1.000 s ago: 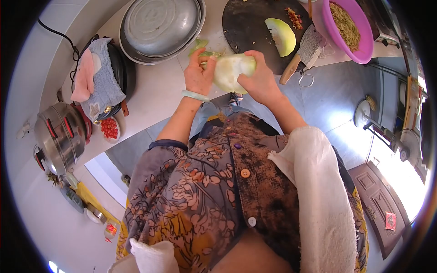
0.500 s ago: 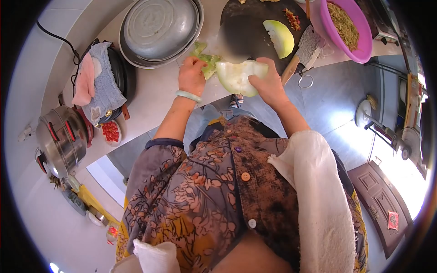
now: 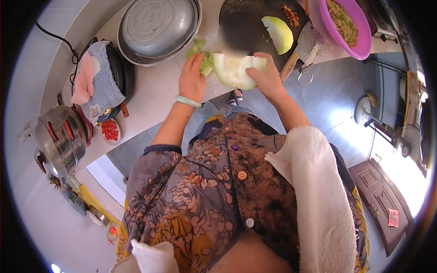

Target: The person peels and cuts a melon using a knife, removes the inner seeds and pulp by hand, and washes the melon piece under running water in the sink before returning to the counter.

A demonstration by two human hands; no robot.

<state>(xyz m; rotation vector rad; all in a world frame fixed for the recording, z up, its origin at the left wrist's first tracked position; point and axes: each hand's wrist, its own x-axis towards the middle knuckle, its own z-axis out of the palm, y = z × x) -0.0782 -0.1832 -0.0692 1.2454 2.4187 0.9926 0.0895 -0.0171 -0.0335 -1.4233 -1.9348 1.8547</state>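
Observation:
My right hand (image 3: 269, 78) grips a thick, hollowed piece of pale green melon (image 3: 232, 73) with white flesh, thumb on the cut face and fingers behind. The piece is held at the counter's front edge, just below the dark round cutting board (image 3: 248, 34). My left hand (image 3: 192, 79), with a pale bangle at the wrist, lies to its left, fingers stretched out over green scraps (image 3: 207, 64). Another melon wedge (image 3: 279, 35) rests on the board near chopped red bits (image 3: 291, 17). A blurred patch hides part of the board.
A cleaver (image 3: 306, 45) lies at the board's right edge, beside a pink bowl (image 3: 337, 27) of shredded food. Left are a lidded metal pan (image 3: 159, 27), a cloth-covered pot (image 3: 109, 73), a dish of red pieces (image 3: 110, 131) and a steel pot (image 3: 61, 141).
My left hand has moved slightly up, its fingers now straighter over the scraps. The melon piece in my right hand has shifted a little up and left, its hollow face turned more into view.

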